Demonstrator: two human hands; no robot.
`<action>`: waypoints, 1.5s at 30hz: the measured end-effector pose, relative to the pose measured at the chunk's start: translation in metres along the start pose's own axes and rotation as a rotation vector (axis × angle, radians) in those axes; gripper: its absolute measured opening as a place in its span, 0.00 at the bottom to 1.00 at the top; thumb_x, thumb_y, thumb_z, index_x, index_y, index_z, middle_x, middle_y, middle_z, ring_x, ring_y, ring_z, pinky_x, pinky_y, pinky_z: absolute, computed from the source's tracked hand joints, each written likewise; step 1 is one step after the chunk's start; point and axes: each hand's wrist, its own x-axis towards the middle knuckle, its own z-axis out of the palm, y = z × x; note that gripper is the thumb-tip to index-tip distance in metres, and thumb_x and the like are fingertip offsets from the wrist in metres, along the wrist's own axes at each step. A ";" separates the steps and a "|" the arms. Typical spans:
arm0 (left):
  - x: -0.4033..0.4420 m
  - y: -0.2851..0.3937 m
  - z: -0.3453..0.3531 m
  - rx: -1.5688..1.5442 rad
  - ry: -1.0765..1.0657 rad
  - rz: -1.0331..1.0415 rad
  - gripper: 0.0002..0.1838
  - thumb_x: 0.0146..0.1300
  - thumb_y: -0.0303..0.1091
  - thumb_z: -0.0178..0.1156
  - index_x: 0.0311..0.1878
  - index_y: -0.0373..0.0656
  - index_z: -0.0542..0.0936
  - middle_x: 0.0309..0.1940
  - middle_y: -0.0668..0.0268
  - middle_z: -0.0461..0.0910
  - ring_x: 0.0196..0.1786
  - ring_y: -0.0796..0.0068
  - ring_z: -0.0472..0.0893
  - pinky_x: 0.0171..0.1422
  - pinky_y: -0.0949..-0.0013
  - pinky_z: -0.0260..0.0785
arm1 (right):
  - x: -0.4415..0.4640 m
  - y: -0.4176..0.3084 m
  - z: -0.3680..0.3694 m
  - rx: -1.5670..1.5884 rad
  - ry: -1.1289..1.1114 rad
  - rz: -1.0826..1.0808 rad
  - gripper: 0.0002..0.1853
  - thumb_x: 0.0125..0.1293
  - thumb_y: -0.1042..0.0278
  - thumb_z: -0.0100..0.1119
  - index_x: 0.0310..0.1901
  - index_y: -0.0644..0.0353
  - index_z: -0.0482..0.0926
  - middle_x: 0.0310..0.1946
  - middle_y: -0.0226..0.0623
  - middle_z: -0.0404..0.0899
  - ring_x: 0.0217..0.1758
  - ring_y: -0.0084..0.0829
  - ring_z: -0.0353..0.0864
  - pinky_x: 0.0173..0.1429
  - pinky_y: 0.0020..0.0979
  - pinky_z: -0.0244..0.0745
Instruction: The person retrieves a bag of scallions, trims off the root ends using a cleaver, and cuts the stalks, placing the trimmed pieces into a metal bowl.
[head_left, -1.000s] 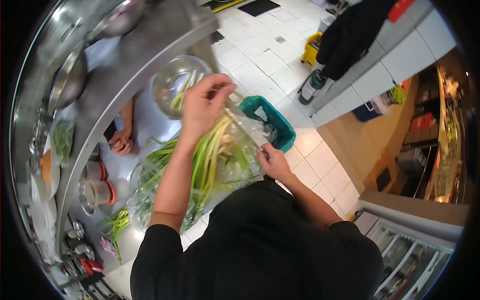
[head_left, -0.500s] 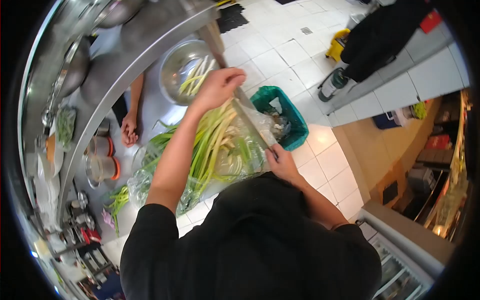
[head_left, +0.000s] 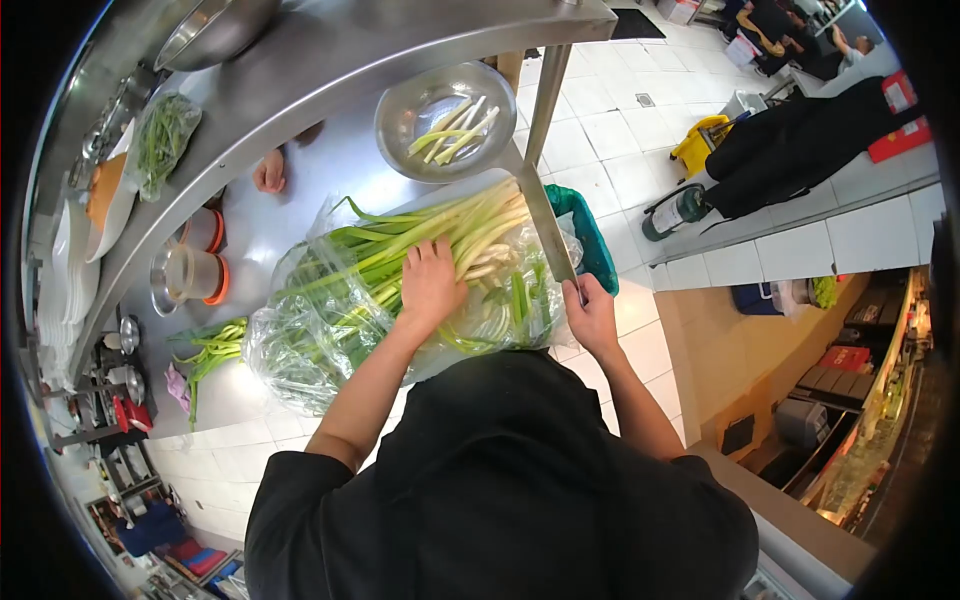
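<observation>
My left hand (head_left: 432, 284) lies with its fingers spread on a pile of long green onions (head_left: 380, 255), which rest partly in a clear plastic bag (head_left: 305, 340) on the steel table. In my right hand (head_left: 591, 316) is the handle of a large knife (head_left: 546, 222), its blade pointing away from me beside the white ends of the onions. Beyond the pile, a steel bowl (head_left: 395, 125) holds several cut white and pale green stalks (head_left: 462, 130).
A green-lined bin (head_left: 592, 245) stands right of the table. A steel shelf (head_left: 330, 65) arches over the left side, with a bagged green vegetable (head_left: 165, 140) on it. Containers (head_left: 192, 272) sit beneath. Another person's hand (head_left: 269, 172) shows at the table's far side.
My left hand has come back from near the bowl and down onto the onions. The view has shifted, and more of the bowl and its stalks shows. My right hand still holds the knife.
</observation>
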 end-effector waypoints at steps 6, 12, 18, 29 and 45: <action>0.001 0.014 -0.011 0.099 -0.083 -0.051 0.43 0.52 0.42 0.75 0.69 0.33 0.70 0.63 0.43 0.73 0.64 0.40 0.75 0.64 0.44 0.72 | 0.000 -0.003 -0.003 -0.024 0.015 0.018 0.11 0.74 0.65 0.63 0.40 0.67 0.80 0.24 0.49 0.80 0.24 0.31 0.77 0.32 0.38 0.72; 0.029 -0.013 -0.023 -0.123 -0.287 -0.078 0.40 0.51 0.41 0.73 0.67 0.33 0.74 0.58 0.45 0.83 0.61 0.47 0.82 0.63 0.53 0.76 | -0.005 -0.005 -0.009 0.002 0.052 0.023 0.11 0.74 0.65 0.63 0.40 0.66 0.80 0.23 0.46 0.78 0.24 0.28 0.74 0.31 0.36 0.70; 0.039 -0.055 -0.037 -0.738 -0.308 0.104 0.30 0.49 0.37 0.74 0.55 0.31 0.82 0.40 0.54 0.87 0.45 0.61 0.87 0.54 0.60 0.77 | -0.007 -0.004 -0.015 0.010 0.079 0.021 0.12 0.75 0.65 0.63 0.39 0.66 0.80 0.21 0.43 0.76 0.24 0.26 0.71 0.30 0.35 0.68; 0.046 -0.077 -0.051 -1.158 -0.651 0.008 0.26 0.54 0.34 0.79 0.53 0.36 0.79 0.40 0.64 0.85 0.38 0.75 0.84 0.45 0.69 0.78 | -0.007 -0.013 -0.008 -0.029 0.074 -0.051 0.11 0.75 0.65 0.61 0.43 0.66 0.78 0.22 0.49 0.78 0.22 0.39 0.78 0.31 0.40 0.70; 0.021 -0.076 -0.029 -0.580 -0.360 0.126 0.57 0.54 0.59 0.77 0.78 0.32 0.64 0.75 0.43 0.69 0.77 0.50 0.69 0.83 0.57 0.58 | -0.004 -0.014 0.004 -0.069 0.073 -0.036 0.12 0.74 0.64 0.62 0.42 0.67 0.78 0.24 0.54 0.80 0.24 0.45 0.81 0.33 0.43 0.72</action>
